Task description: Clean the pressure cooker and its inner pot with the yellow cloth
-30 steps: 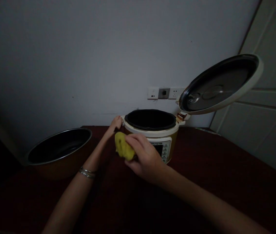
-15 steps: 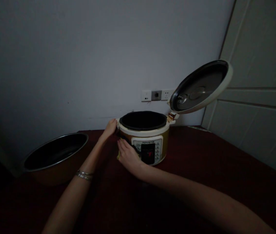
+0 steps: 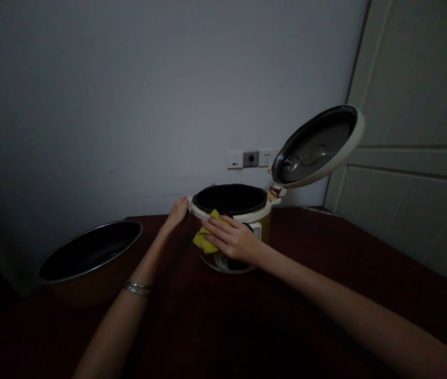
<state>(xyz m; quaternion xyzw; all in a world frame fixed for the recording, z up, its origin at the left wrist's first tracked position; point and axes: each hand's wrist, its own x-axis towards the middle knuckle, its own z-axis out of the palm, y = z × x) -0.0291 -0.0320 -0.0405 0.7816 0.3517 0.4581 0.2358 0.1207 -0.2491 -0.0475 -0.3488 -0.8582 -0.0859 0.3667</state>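
1. the yellow cloth lies in the right hand, across the upper left of the rice cooker's front, seemingly pressed against it. the fingers are close together and only slightly bent over the cloth; the thumb is hidden.
2. the cloth looks thin, soft and light, likely to fold under pressure; a flat, spread hold through its middle should suit it better than a pinch at a corner.
3. the left hand is at the cooker's left rim, by a pale projecting part. its fingers curl out of sight, so i cannot tell how tightly they close or whether they grip or only steady.
4. the cooker stands on the dark red counter, near the wall. its body looks stiff and fairly heavy, perhaps smooth enough to slide; the sides low down seem the sound place to hold.
5. the raised lid leans out to the right on its hinge, which i judge the fragile part: a poor handhold.
6. a wide dark-lined pot sits apart, left of the left forearm.
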